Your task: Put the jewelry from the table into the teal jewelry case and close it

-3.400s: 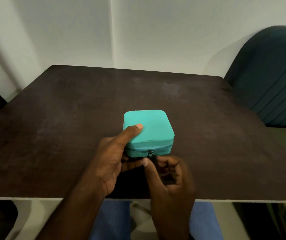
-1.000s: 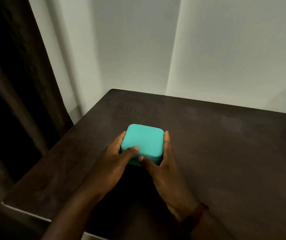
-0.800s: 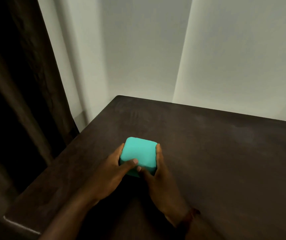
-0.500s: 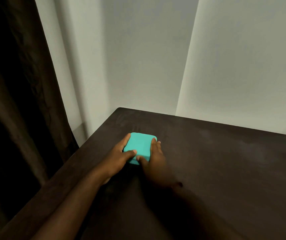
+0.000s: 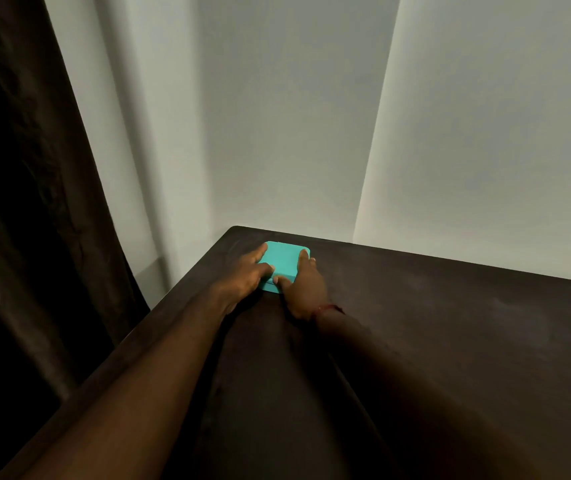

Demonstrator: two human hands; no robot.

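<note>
teal jewelry case point(image 5: 283, 261): closed, on the dark worktop point(image 5: 415, 341) at its far left corner | left hand point(image 5: 242, 277): holding the case's left side | right hand point(image 5: 304, 287): holding its right side | red thread point(image 5: 325, 309) on right wrist

Case point(image 5: 282, 259) on table's point(image 5: 450, 341) far-left corner, between both hands.

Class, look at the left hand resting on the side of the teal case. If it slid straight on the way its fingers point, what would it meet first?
Probably the table's far edge, then the pale wall. The left hand points past the teal jewelry case; depth is unclear.
</note>
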